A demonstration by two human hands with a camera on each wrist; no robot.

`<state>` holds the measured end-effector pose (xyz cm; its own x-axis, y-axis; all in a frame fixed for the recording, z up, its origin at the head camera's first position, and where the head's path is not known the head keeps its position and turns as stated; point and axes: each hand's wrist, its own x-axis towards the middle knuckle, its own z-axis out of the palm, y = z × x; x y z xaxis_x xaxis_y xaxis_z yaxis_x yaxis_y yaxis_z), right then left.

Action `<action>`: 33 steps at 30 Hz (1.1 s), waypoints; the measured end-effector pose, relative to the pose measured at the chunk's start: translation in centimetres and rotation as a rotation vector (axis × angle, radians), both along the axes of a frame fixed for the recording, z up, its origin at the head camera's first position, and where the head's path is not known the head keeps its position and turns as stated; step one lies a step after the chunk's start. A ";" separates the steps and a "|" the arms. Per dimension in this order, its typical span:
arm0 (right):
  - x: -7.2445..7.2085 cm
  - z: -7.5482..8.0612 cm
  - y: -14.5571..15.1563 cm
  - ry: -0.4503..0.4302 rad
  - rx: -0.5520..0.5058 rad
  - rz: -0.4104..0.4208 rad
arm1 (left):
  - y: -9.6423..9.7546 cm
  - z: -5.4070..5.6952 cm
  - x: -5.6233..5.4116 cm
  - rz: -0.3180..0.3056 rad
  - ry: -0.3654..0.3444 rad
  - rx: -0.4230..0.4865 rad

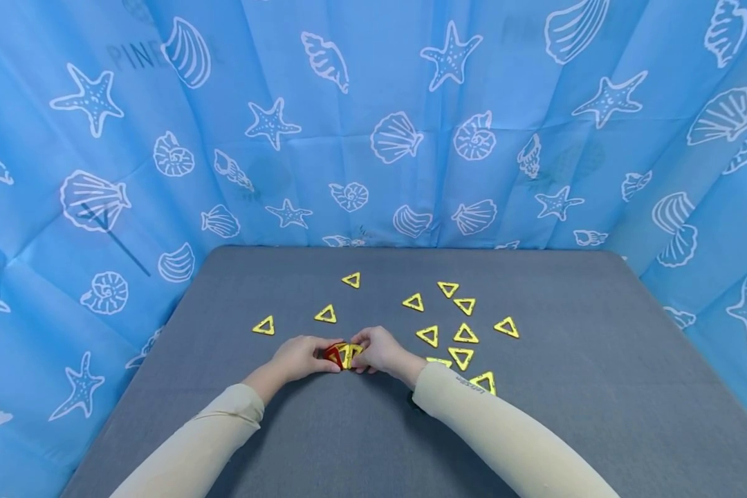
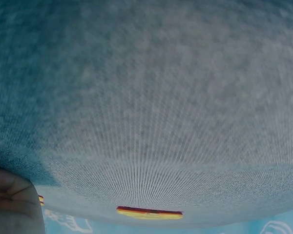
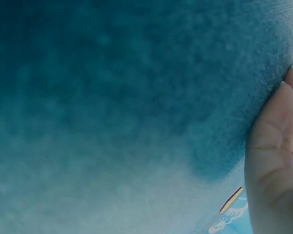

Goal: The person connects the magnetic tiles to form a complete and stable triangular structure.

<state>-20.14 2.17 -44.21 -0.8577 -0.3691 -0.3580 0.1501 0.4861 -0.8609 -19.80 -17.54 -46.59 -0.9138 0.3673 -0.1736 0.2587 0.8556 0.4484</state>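
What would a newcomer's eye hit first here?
First, the bright blue fabric curtain with white starfish-and-shell print, behind the grey cloth-topped table. Then the red-and-yellow cluster of triangular pieces, between left hand and right hand, in their grip. Hollow yellow plastic-looking triangles lie beyond it and rightward.

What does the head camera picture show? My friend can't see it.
A person's left hand and right hand pinch a small cluster of red and yellow pieces at a grey table. Loose yellow triangles lie around, mostly toward the picture's right. A blue curtain with white shell and starfish prints hangs behind.
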 end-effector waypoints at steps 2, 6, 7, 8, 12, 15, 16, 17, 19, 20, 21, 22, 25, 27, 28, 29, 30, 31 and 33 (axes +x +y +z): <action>0.0 0.1 0.0 0.006 0.006 0.002 | 0.0 0.0 0.0 -0.001 0.001 -0.002; 0.1 0.1 -0.1 0.010 0.010 -0.001 | 0.0 0.1 0.0 -0.002 0.000 -0.007; 0.2 0.2 -0.1 0.013 0.010 0.000 | 0.1 0.1 0.0 -0.001 0.001 -0.007; 0.2 0.2 -0.1 0.015 0.012 0.000 | 0.1 0.1 0.0 0.000 0.000 -0.007; 0.3 0.2 -0.2 0.026 0.014 0.000 | 0.1 0.1 0.0 0.003 0.000 -0.005; 0.3 0.2 -0.2 0.040 0.018 0.003 | 0.1 0.2 0.0 0.002 0.001 -0.009; 0.3 0.2 -0.2 0.043 0.018 0.004 | 0.1 0.2 0.0 0.001 0.001 -0.010; 0.2 0.2 -0.2 0.046 0.016 0.005 | 0.1 0.2 0.0 0.000 0.001 -0.011; 0.2 0.1 -0.2 0.046 0.012 0.003 | 0.1 0.2 0.0 -0.005 0.004 -0.009; 0.2 0.0 -0.2 0.046 0.011 0.002 | 0.1 0.3 0.0 -0.005 0.004 -0.006; 0.1 0.0 -0.2 0.043 0.008 0.001 | 0.1 0.3 0.1 -0.006 0.005 -0.005; 0.1 -0.1 -0.1 0.044 0.006 0.001 | 0.1 0.3 0.1 -0.008 0.005 -0.002; 0.0 -0.1 -0.1 0.041 0.011 0.001 | 0.1 0.4 0.1 -0.011 0.005 0.001; 0.1 -0.1 -0.2 0.042 0.017 0.001 | 0.1 0.4 0.1 -0.010 0.005 -0.002; 0.1 -0.1 -0.2 0.045 0.019 0.001 | 0.1 0.3 0.1 -0.010 0.005 -0.002; 0.1 -0.1 -0.2 0.047 0.021 0.001 | 0.1 0.3 0.1 -0.009 0.004 -0.003; 0.2 -0.1 -0.3 0.052 0.023 0.002 | 0.1 0.3 0.1 -0.009 0.004 -0.004; 0.2 -0.1 -0.3 0.058 0.025 0.003 | 0.1 0.3 0.1 -0.010 0.003 -0.004; 0.3 0.0 -0.3 0.071 0.030 0.006 | 0.1 0.4 0.1 -0.008 0.001 -0.001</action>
<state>-19.81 1.85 -44.22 -0.8793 -0.3641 -0.3071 0.0863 0.5123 -0.8544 -19.70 -17.46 -46.24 -0.9111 0.3739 -0.1735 0.2654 0.8542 0.4471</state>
